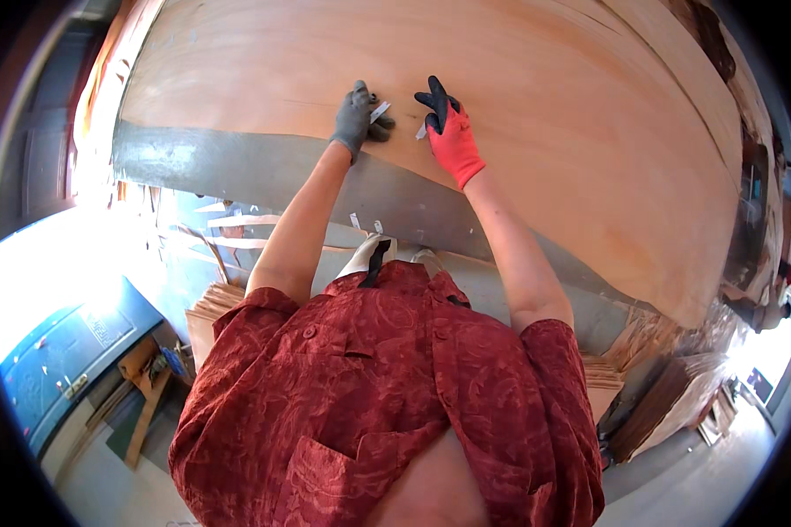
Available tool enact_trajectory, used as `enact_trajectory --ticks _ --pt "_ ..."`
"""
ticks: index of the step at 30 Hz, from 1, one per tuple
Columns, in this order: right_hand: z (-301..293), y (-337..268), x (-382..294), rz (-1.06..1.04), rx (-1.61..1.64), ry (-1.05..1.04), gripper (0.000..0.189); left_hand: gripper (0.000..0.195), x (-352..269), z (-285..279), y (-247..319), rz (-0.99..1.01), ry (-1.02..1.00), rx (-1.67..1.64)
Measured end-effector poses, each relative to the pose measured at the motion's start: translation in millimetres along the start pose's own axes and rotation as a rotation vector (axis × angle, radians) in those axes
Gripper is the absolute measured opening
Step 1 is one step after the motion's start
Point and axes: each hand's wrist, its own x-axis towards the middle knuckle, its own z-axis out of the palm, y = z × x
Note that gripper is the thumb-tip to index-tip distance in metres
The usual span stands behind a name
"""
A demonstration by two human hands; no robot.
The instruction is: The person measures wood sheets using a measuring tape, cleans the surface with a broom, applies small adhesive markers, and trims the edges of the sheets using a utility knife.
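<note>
A large sheet of wood veneer [567, 171] spreads before me over a grey work surface [237, 158]. My left hand [361, 118], in a grey glove, is above the sheet near its front edge, with a small white strip [380, 112] between its fingers. To its right is my right hand [449, 132], in a red glove with black fingers. Its forefinger points away from me, and another white strip [422, 131] sticks out by the thumb. Whether either strip touches the veneer is hard to see.
Two small white strips, one of them the tape piece [354, 221], cling to the work surface's front edge. Stacked veneer sheets [214, 309] stand low at the left, and another stack [600, 382] at the right. A blue panel [72, 362] lies far left, beside strong glare.
</note>
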Motion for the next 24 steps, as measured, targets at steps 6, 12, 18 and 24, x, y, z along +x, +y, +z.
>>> enact_trajectory --ticks 6,12,18,24 --pt "26 1 13 -0.127 -0.115 -0.188 0.072 0.059 -17 6 4 -0.029 0.068 -0.032" --pt "50 15 9 -0.179 -0.411 -0.22 0.066 0.06 1 -1 -4 0.057 0.116 0.012" --pt "42 12 5 -0.188 -0.486 -0.255 0.063 0.058 -16 -7 9 -0.122 -0.044 -0.161" --pt "44 -3 6 -0.22 -0.564 -0.324 0.059 0.054 -21 -36 -1 -0.153 -0.217 -0.292"
